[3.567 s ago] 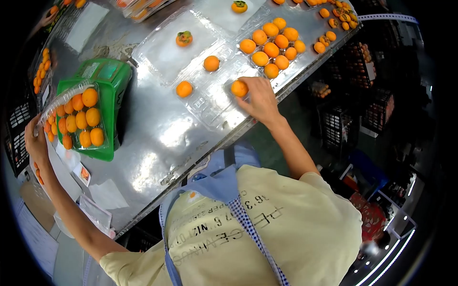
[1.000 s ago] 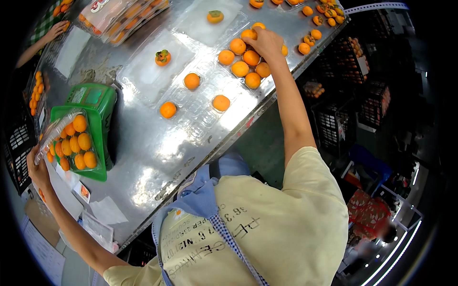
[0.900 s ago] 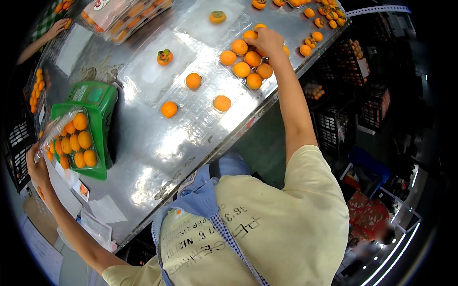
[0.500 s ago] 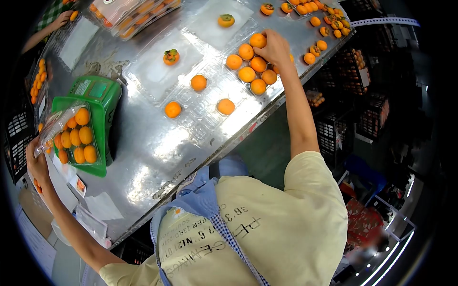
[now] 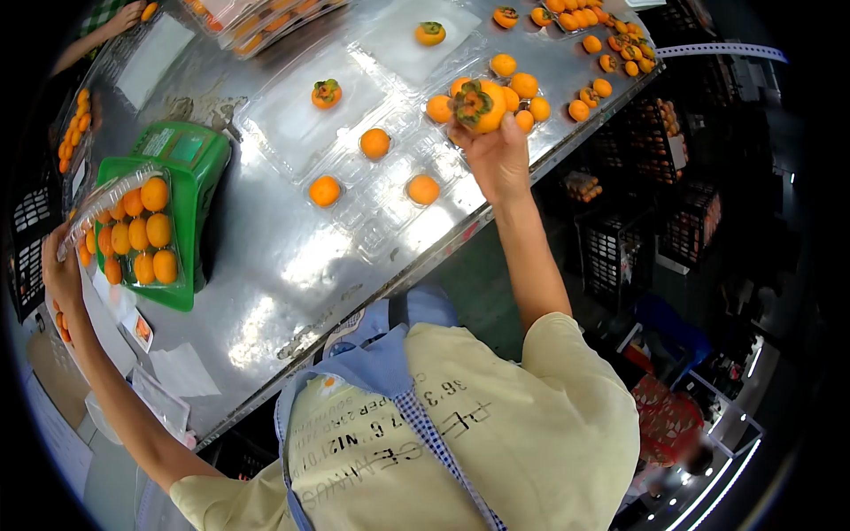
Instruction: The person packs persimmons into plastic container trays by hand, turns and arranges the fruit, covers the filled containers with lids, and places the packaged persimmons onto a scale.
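Observation:
In my right hand (image 5: 498, 159) is an orange persimmon (image 5: 489, 108), its green calyx turned toward me, raised over a clear tray on the metal table. More persimmons (image 5: 524, 85) sit behind and around it, partly covered by the held one. My left hand (image 5: 62, 276) is at the left edge of a clear plastic clamshell box (image 5: 181, 237) filled with rows of persimmons; its fingertips are partly hidden there. This box rests tilted on a green scale (image 5: 217, 155). Nearer the middle, single persimmons (image 5: 374, 143) sit in another clear tray (image 5: 367, 217).
Stacked packed boxes (image 5: 257, 26) stand at the back. Loose persimmons (image 5: 630, 53) cluster at the far right corner. Another person's hand (image 5: 124, 18) is at the upper left. Black crates (image 5: 611, 252) stand on the floor beyond the table edge (image 5: 390, 265). Papers (image 5: 181, 367) lie at the left.
My right hand has lifted a persimmon from the group in the tray and brought it nearer me, calyx now showing. My left hand has shifted slightly along the box's edge. The view has tilted a little.

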The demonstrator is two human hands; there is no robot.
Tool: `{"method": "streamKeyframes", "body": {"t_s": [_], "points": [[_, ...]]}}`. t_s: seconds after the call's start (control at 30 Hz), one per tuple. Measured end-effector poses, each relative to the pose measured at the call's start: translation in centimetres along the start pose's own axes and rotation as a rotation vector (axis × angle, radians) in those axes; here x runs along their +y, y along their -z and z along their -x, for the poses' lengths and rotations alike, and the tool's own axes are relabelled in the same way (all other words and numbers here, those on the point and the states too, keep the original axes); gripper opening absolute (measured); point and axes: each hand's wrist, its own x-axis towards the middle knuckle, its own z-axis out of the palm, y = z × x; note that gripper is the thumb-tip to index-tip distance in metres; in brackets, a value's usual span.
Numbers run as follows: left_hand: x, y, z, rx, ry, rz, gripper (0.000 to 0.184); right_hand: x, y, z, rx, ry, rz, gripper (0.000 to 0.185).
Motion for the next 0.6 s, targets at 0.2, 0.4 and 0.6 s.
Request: {"method": "streamKeyframes", "body": {"t_s": [0.2,0.4,0.6], "points": [[0.0,0.0,0.6,-0.003,0.004,-0.025,0.029,0.5,-2.7,2.4,-0.047,-0.288,-0.321,0.061],[-0.7,-0.5,1.2,0.001,0.041,-0.005,0.030,1.5,-3.7,2.7,-0.159,-0.426,-0.584,0.060],[0.6,-0.7,0.1,0.071,-0.108,0.136,0.028,5.0,-6.3,3.2,-0.238,-0.414,-0.485,0.058]]}}
